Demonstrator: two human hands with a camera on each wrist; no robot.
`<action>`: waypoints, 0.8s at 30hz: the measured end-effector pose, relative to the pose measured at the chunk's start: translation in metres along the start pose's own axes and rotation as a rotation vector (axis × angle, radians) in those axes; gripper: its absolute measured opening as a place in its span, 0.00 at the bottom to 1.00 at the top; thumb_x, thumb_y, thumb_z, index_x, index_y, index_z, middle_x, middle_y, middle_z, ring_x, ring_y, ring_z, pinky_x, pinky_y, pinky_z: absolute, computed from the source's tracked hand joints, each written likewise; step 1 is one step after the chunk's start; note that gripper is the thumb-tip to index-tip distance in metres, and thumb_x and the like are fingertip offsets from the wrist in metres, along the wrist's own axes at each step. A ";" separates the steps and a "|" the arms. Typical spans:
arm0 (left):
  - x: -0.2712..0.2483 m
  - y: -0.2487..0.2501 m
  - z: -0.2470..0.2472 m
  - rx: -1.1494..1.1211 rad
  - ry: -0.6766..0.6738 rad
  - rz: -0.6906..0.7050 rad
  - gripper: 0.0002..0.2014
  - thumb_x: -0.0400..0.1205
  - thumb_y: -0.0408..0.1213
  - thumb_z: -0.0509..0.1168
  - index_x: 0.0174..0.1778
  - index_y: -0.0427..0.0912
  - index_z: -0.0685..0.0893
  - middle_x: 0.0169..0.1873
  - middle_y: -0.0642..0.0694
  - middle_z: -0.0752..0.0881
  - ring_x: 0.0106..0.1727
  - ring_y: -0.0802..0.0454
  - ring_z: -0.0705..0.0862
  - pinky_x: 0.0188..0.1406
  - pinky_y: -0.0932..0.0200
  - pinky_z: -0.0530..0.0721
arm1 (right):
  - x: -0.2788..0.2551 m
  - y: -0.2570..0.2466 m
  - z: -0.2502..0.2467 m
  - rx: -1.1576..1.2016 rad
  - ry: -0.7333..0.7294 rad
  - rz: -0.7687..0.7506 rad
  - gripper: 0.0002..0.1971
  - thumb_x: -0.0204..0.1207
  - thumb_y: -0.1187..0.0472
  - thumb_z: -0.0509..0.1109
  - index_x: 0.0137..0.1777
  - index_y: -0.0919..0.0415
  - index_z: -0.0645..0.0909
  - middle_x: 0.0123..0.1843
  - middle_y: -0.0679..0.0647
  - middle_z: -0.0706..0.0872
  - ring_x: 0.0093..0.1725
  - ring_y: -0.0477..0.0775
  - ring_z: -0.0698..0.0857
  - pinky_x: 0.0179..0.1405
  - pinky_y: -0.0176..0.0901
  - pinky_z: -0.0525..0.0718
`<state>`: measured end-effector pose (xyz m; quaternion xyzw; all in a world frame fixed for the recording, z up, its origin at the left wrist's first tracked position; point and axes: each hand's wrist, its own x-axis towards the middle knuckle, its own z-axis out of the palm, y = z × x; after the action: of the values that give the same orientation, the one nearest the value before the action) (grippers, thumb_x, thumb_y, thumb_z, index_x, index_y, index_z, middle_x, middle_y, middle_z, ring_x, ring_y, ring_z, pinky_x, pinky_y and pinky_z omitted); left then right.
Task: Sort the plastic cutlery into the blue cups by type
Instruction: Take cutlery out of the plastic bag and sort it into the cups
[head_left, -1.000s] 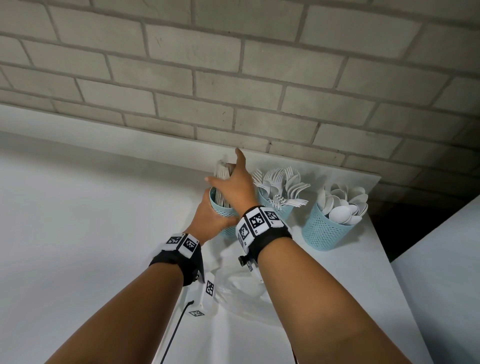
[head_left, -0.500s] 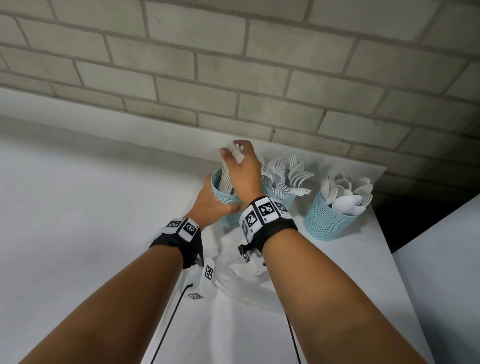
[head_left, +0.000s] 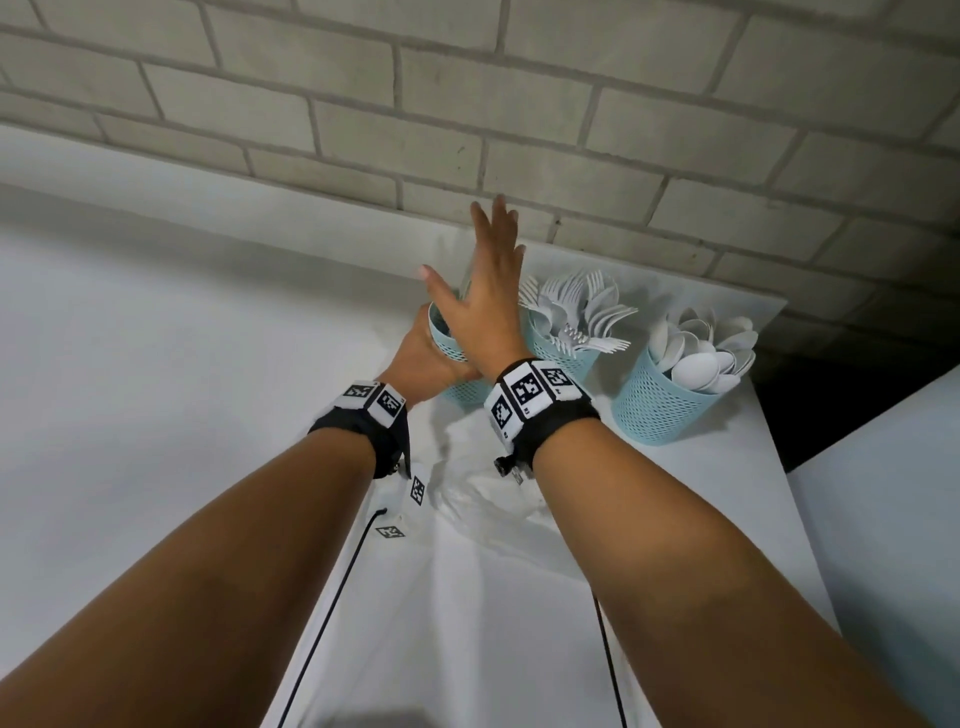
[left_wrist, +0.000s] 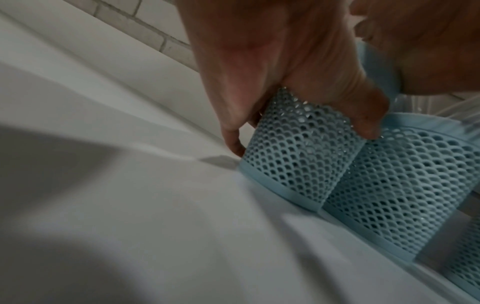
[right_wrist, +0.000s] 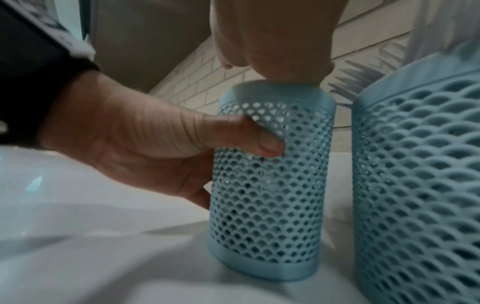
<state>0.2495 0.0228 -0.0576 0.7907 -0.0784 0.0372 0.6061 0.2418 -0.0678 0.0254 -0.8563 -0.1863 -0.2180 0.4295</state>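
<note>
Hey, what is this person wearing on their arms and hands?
Both forearms are bare, with no sleeves and no gloves. Each wrist carries a black band topped with white blocks printed with black square code markers. A small white tagged device hangs under the left wrist, and a thin black cable trails back from each wrist.

A: What are the blue cups (right_wrist: 272, 185) made of?
B: Matt plastic, walls pierced in a scale-like mesh, rims smooth.
A: And the rest?
B: Forks (head_left: 582, 306) and spoons (head_left: 701, 353): smooth white plastic. Tabletop (head_left: 493, 623): smooth, matt white. Wall (head_left: 467, 104): rough brick.
</note>
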 end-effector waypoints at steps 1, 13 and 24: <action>0.000 0.001 0.000 -0.003 0.005 -0.002 0.49 0.58 0.49 0.84 0.72 0.47 0.67 0.61 0.50 0.82 0.63 0.54 0.82 0.63 0.45 0.83 | -0.002 -0.002 -0.003 0.028 0.004 -0.020 0.37 0.77 0.53 0.68 0.81 0.65 0.57 0.85 0.63 0.49 0.84 0.61 0.45 0.81 0.53 0.40; 0.008 0.003 0.002 0.055 0.130 -0.042 0.48 0.57 0.40 0.85 0.72 0.43 0.68 0.64 0.48 0.80 0.64 0.52 0.80 0.67 0.53 0.79 | -0.059 0.014 -0.101 0.139 0.280 0.158 0.12 0.71 0.73 0.61 0.34 0.57 0.81 0.33 0.47 0.83 0.27 0.39 0.76 0.28 0.32 0.74; -0.025 0.031 0.020 0.358 0.471 -0.104 0.55 0.57 0.49 0.83 0.75 0.37 0.61 0.69 0.38 0.67 0.69 0.40 0.68 0.67 0.47 0.71 | -0.082 0.062 -0.138 -0.294 -0.454 0.634 0.19 0.76 0.57 0.68 0.64 0.66 0.77 0.61 0.56 0.83 0.63 0.60 0.81 0.57 0.46 0.77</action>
<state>0.2191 -0.0022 -0.0368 0.8576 0.1127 0.2019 0.4595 0.1752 -0.2267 0.0148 -0.9498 0.0296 0.0951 0.2966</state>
